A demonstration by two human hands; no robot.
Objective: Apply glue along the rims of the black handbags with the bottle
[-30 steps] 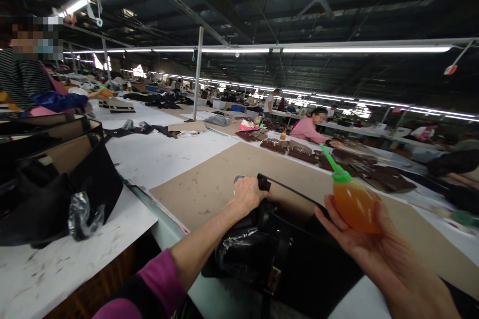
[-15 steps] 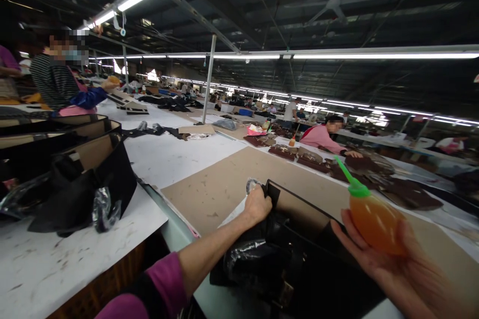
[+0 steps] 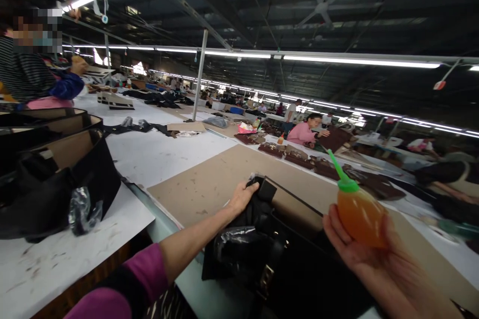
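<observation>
Bearings: clock face as seen in the head view, bag at centre.
Bag: black, open-topped point(image 3: 318, 264), lower middle of view, on the bench; tan lining point(image 3: 294, 204) visible inside; gold buckle point(image 3: 266, 276) on the near face; clear wrap point(image 3: 239, 234) bunched on the 9 o'clock side.
Left hand: point(image 3: 241, 198) at 10 o'clock; thumb and fingers pinching the bag's rim at its corner, beside a black tab point(image 3: 267, 190). Finger undersides hidden.
Right hand: point(image 3: 374, 259) at 3 o'clock; palm turned up, fingers and thumb curled about the bottle. Fingertips close to the bag's far rim; contact cannot be told.
Bottle: point(image 3: 361, 214) at 2 o'clock, orange contents, tilted; green nozzle point(image 3: 341, 174) aimed toward 11 o'clock, clear of the bag.
Sheet: tan, stained point(image 3: 209, 177), beyond the bag from 10 round to 3 o'clock.
Stack: further black bags point(image 3: 101, 174) at 9 to 10 o'clock, on a white-topped table point(image 3: 112, 239).
Co-workers: person in pink point(image 3: 301, 132) at 12 o'clock, lifting a brown piece point(image 3: 339, 139); person in stripes point(image 3: 26, 75) at 10 o'clock, one hand raised.
Brown goods: row point(image 3: 271, 150) near 12 o'clock, past the sheet.
Overhead: fan point(image 3: 322, 8) at 12 o'clock.
</observation>
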